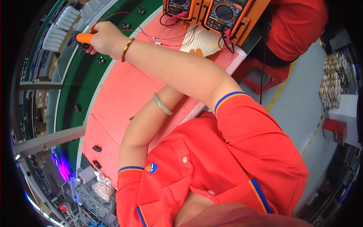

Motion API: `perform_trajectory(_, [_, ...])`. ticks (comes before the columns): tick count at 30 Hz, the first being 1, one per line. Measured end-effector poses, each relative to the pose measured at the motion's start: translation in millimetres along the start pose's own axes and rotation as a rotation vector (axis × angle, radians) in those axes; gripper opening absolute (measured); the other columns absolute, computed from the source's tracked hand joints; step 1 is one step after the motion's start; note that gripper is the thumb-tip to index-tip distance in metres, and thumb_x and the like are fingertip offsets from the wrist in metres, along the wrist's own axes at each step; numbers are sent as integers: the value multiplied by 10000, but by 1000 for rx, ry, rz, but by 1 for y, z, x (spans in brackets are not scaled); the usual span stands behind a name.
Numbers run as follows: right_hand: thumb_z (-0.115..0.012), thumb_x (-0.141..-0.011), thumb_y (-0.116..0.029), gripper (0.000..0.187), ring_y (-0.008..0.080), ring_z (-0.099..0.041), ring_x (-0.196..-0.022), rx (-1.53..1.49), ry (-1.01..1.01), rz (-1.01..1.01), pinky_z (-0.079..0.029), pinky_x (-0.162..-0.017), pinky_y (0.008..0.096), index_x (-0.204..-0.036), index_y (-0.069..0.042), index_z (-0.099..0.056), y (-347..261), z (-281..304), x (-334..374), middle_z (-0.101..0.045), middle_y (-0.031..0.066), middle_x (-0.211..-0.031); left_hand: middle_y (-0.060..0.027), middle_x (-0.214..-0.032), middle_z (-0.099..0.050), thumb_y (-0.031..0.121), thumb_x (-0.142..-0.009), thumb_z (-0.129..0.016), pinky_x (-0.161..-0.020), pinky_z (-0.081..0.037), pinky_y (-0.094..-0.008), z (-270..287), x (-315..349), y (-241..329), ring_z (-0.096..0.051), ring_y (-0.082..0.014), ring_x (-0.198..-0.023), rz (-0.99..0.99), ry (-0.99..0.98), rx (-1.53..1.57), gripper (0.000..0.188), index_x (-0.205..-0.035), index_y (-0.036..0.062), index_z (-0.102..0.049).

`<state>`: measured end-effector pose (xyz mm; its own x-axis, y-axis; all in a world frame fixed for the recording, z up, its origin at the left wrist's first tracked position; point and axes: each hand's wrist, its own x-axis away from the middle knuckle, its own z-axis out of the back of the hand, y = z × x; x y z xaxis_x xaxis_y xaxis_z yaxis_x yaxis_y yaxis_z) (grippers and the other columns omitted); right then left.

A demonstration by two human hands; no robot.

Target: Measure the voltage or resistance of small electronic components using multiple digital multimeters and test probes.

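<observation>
- While the right arm (170,62) lies across the left arm (138,130), the right hand (104,39) is far out between ten and eleven o'clock, well apart from the other hand.
- It looks clamped on a small black part (74,42), which sits over the green belt (70,94) by an orange finger cover (84,38). The part is too blurry to name better.
- The left hand (196,52) shows only its orange tips, just past twelve o'clock, near a cream board with holes (206,39). The right arm hides the rest, so I cannot tell if it holds anything.
- Near one o'clock are two orange multimeters (225,13), and a thin red wire (119,13) loops close to the right hand.
- More black parts (101,59) dot the belt, and two dark bits (96,148) lie at eight o'clock on the pink desk (109,98).
- My guess: this is a reach-and-hold step. Moving on from here calls for a snug pinch and care around that wire.
</observation>
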<state>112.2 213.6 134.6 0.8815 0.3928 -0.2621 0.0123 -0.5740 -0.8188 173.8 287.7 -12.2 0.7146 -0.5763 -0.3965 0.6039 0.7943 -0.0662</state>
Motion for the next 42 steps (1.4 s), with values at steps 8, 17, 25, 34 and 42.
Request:
perform_trajectory(8, [-516, -783, -109, 146, 122, -544, -575, 136, -79, 0, -445, -508, 220, -813, 31, -543, -6, 7, 12, -568, 86, -729, -119, -811, -557, 212, -779, -439, -592, -434, -384, 13, -52, 14, -546, -284, -726, 208, -391, 234, 256, -943, 26, -503])
perform_trajectory(17, [-559, -758, -121, 154, 116, -541, -551, 203, -106, -26, -446, -511, 224, -777, 32, -564, 6, 5, 19, -566, 85, -696, -139, -868, -526, 199, -755, -436, -630, -448, -370, 9, -30, 15, -537, -289, -749, 72, -252, 360, 268, -936, 17, -512])
perform_trajectory(25, [-532, -791, -211, 220, 105, -523, -527, 308, -130, -94, -431, -485, 214, -780, 7, -555, 6, 9, 11, -565, 65, -683, -139, -986, -494, 214, -753, -454, -725, -434, -356, -20, -64, 33, -496, -289, -880, 486, -203, 367, 289, -961, 23, -516])
perform_trajectory(34, [-511, -811, -196, 194, 141, -539, -533, 266, -32, -206, -439, -472, 234, -813, -3, -529, 35, 23, -19, -573, 95, -707, -154, -931, -538, 143, -671, -560, -715, -428, -370, 47, 58, -69, -520, -298, -836, 88, -61, 539, 291, -948, 57, -548])
perform_trajectory(42, [-432, -833, -124, 175, 115, -547, -657, 177, -107, -243, -450, -556, 207, -904, 15, -511, 104, 16, -53, -578, 92, -837, -158, -1041, -506, 274, -716, -587, -798, -414, -360, 108, 203, -309, -480, -302, -974, 1297, 233, -478, 398, -1063, 95, -510])
